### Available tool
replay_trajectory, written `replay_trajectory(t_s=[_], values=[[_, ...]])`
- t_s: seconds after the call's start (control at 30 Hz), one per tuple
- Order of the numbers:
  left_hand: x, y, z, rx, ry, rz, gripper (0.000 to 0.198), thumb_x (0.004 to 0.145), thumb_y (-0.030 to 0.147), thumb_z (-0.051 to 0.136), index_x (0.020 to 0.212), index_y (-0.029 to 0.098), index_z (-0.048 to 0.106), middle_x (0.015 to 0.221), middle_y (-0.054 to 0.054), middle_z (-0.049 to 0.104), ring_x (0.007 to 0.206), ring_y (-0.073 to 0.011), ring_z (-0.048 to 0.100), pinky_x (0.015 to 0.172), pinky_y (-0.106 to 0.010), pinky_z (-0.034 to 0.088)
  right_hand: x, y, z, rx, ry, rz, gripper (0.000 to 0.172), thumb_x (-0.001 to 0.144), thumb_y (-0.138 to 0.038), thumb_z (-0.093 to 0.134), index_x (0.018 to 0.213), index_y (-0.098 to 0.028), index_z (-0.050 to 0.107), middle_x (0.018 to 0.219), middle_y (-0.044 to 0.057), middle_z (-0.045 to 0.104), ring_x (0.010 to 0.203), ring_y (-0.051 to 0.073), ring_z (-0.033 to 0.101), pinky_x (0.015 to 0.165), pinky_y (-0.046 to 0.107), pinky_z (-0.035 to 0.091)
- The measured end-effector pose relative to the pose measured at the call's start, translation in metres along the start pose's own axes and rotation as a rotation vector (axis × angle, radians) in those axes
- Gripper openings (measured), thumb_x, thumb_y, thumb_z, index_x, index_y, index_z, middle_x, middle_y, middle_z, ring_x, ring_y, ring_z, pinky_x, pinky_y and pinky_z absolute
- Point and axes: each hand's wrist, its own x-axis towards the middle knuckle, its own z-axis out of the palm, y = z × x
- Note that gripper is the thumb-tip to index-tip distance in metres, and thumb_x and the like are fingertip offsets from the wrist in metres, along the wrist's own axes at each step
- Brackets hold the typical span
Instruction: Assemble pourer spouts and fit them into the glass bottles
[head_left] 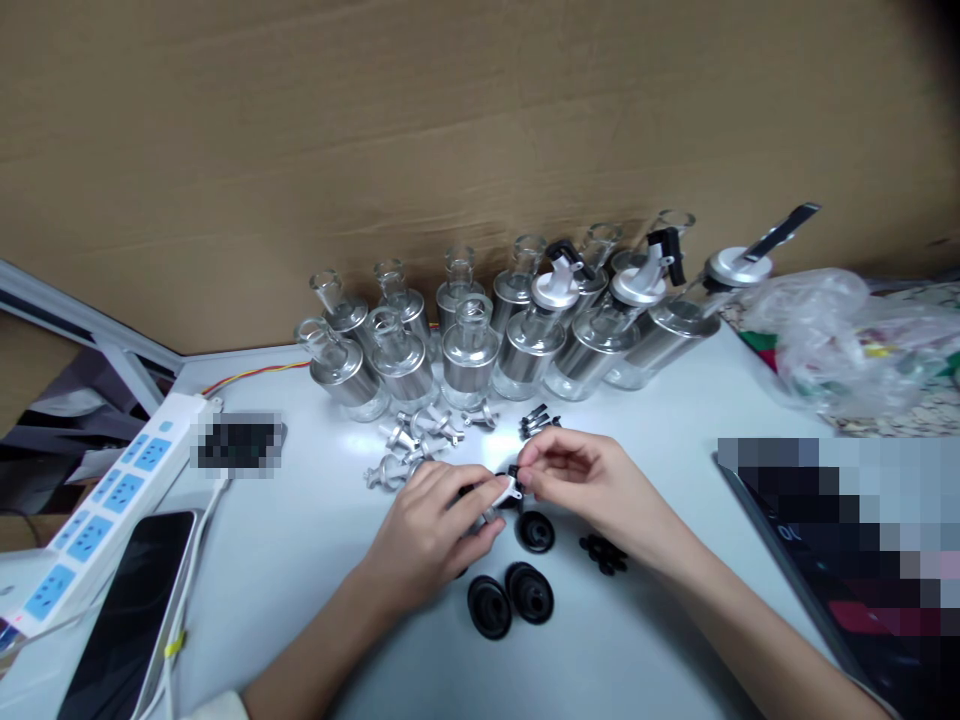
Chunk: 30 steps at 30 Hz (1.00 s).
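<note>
- Two rows of clear glass bottles with brushed silver bands stand upright on a pale, smooth table; they serve as the landmark.
- The three front bottles at the right end carry round silver caps with black levers.
- In front of the bottles, near their middle, is a small silver metal spout, held above the table.
- The left hand has its thumb and fingers clamped on this spout.
- The right hand has thumb and forefinger pinched together on a small black piece at the spout's upper end.
- Just before the bottles lie a loose heap of silver metal spouts and, to its right, a little pile of narrow black levers.
- Farther from the bottles, on the near side, lie round black stepped stoppers and a cluster of tiny black knobby parts.
- Left of the bottles runs a white power strip with blue sockets; right of them sits a crumpled clear plastic bag.
</note>
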Motion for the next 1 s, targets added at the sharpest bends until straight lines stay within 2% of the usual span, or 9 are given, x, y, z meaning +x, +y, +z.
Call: replay_trajectory(t_s=[0.33,0.53,0.8,1.0], values=[[-0.0038,-0.0003,-0.0007,-0.075,0.038,-0.065,0.029,0.093,0.029,0.05,0.117,0.013,0.053,0.101,-0.01,0.065,0.094,-0.0167,0.061,0.08,-0.028,0.051,0.0005,-0.0015,-0.006,0.156,-0.086,0.017,0.023,0.064,-0.03,0.078,0.081,-0.017,0.071,0.066,0.001,0.068,0.058,0.012,0.063,0.063,0.027,0.054],[-0.0029,-0.0008,-0.001,-0.073,0.042,-0.032,0.031,0.094,0.033,0.049,0.117,0.013,0.053,0.096,-0.009,0.066,0.085,-0.0164,0.06,0.075,-0.029,0.051,0.0015,-0.0027,-0.0061,0.224,-0.122,0.044,0.024,0.06,-0.027,0.081,0.08,-0.017,0.071,0.068,0.0,0.068,0.058,0.011,0.064,0.063,0.027,0.057],[-0.0034,-0.0025,0.0005,-0.087,0.058,-0.009,0.031,0.094,0.034,0.048,0.117,0.014,0.054,0.094,-0.008,0.066,0.083,-0.016,0.061,0.074,-0.028,0.05,0.002,-0.0007,-0.0059,0.201,-0.11,0.055,0.026,0.058,-0.03,0.083,0.075,-0.016,0.069,0.066,0.001,0.07,0.06,0.013,0.067,0.066,0.028,0.057],[-0.0041,-0.0024,0.0013,-0.107,0.072,-0.008,0.031,0.093,0.033,0.05,0.118,0.014,0.053,0.093,-0.008,0.066,0.083,-0.0162,0.062,0.074,-0.029,0.05,0.0002,0.0002,-0.0054,0.183,-0.114,0.008,0.025,0.06,-0.03,0.082,0.075,-0.016,0.068,0.069,0.002,0.071,0.061,0.012,0.067,0.064,0.026,0.057]])
